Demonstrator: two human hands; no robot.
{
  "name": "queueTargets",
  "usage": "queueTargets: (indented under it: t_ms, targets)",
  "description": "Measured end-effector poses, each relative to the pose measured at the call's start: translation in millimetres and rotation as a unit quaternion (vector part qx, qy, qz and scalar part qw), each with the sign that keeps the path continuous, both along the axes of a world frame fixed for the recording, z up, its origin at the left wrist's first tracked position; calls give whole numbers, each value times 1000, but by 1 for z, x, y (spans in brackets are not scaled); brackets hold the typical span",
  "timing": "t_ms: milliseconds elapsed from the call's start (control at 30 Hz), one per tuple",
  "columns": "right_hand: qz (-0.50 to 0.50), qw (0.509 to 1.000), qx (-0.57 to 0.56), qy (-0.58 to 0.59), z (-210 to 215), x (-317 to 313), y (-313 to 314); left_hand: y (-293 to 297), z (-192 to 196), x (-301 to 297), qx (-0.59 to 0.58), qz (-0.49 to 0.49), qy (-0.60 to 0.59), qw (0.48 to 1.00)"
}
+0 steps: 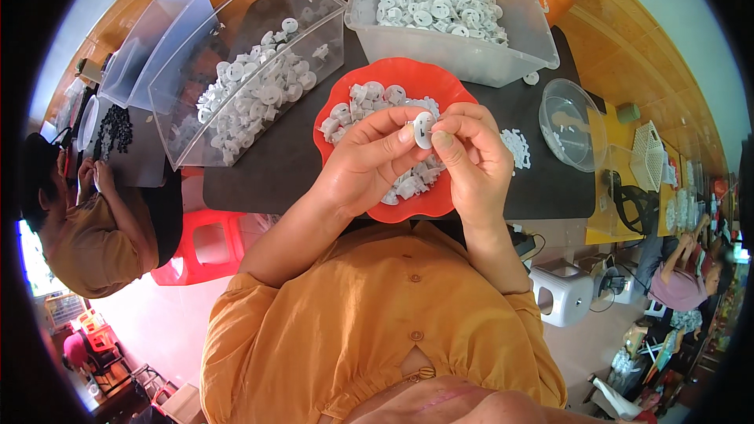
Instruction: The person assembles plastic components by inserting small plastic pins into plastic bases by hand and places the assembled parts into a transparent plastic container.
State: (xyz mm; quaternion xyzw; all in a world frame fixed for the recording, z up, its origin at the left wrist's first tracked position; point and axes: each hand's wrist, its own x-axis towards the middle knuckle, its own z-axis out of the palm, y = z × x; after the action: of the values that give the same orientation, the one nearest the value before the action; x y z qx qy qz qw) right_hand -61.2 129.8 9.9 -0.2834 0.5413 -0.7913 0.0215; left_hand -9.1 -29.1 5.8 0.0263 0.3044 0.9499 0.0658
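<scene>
I sit at a dark table top [290, 153] set on a wooden surface [628, 39], and both my hands are raised just above a red scalloped plate [369, 82] heaped with small white plastic parts [357, 106]. My left hand [365, 161] and my right hand [471, 153] pinch one round white disc part [423, 129] together between thumbs and fingertips, holding it over the plate's right half. Beyond the plate stands a clear plastic tub [471, 55] full of the same white parts, and to its left a tilted clear bin [259, 63] holds more of them, with another clear bin [153, 43] beside it. A clear round bowl [569, 122] sits at my right, near a few loose white pieces [516, 147] on the table. A person in a tan shirt [86, 243] works at the left end, next to a red stool [206, 243]. The floor is pale, and a white stool [565, 292] stands at my right side.
</scene>
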Motion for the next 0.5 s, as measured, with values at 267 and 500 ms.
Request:
queueTargets:
  t_ms: [267,500]
  targets:
    - [19,999,14,-38,-2,-2,3,-1,0,3,-36,11,14,999]
    - [-34,993,94,68,-4,-3,5,0,1,2,-33,12,-3,999]
